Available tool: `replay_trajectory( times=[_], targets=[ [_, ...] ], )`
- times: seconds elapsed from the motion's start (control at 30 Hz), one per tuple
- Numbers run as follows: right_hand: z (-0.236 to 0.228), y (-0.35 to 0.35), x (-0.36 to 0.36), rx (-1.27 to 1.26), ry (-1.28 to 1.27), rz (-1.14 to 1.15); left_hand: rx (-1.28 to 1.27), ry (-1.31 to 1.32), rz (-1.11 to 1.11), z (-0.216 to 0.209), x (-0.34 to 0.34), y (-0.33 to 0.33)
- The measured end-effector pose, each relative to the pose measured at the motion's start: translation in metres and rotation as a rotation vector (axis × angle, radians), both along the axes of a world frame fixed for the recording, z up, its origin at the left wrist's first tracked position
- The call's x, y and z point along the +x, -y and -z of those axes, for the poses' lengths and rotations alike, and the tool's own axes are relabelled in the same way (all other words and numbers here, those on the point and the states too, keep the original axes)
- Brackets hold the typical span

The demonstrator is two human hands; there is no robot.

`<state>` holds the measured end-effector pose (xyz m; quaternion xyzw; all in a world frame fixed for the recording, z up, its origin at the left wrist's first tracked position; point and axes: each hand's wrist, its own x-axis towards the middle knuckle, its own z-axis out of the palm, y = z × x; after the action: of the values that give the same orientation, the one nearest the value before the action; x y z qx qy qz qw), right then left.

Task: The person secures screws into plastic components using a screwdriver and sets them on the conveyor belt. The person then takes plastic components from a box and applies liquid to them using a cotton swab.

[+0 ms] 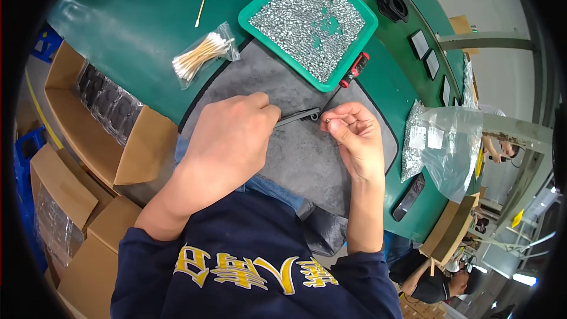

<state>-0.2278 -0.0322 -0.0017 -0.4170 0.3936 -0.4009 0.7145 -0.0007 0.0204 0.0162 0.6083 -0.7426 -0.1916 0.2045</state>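
My left hand (233, 133) is closed on one end of a dark grey, narrow part (298, 116), which has a small ring-like shape near its far end. Close to that end, the thumb and fingertips of my right hand (357, 133) pinch a tiny metal piece (328, 120), too small to name. Both hands are above a grey cloth mat (301, 159). Beyond them stands a green tray (251, 13) holding a mass of small silvery metal pieces (301, 20). A screwdriver (356, 71) with a red and black handle lies against the tray's near right corner.
A bag of cotton swabs (204, 54) and a loose swab (201, 9) lie left of the tray. Right are a plastic bag of metal pieces (416, 142) and a black oblong object (409, 197). Cardboard boxes (147, 147) flank the table's left side. Other people sit at the right.
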Motion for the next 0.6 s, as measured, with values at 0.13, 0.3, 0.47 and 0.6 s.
replay_trajectory(
  times=[0.13, 0.3, 0.47, 0.6],
  targets=[
    [-0.005, -0.002, 0.009, -0.023, -0.077, 0.029, -0.019, -0.026, 0.009, 0.002, 0.002, -0.001],
    [-0.015, -0.011, 0.024, -0.903, -0.683, 0.117, -0.012, -0.003, 0.008, -0.001, 0.002, -0.001],
    [-0.017, -0.012, 0.028, -1.171, -0.771, 0.036, -0.024, -0.01, 0.025, 0.0, 0.002, 0.001],
    [-0.022, -0.01, 0.027, -1.287, -0.863, -0.032, -0.008, -0.004, 0.024, 0.0, 0.002, 0.0]
  ],
)
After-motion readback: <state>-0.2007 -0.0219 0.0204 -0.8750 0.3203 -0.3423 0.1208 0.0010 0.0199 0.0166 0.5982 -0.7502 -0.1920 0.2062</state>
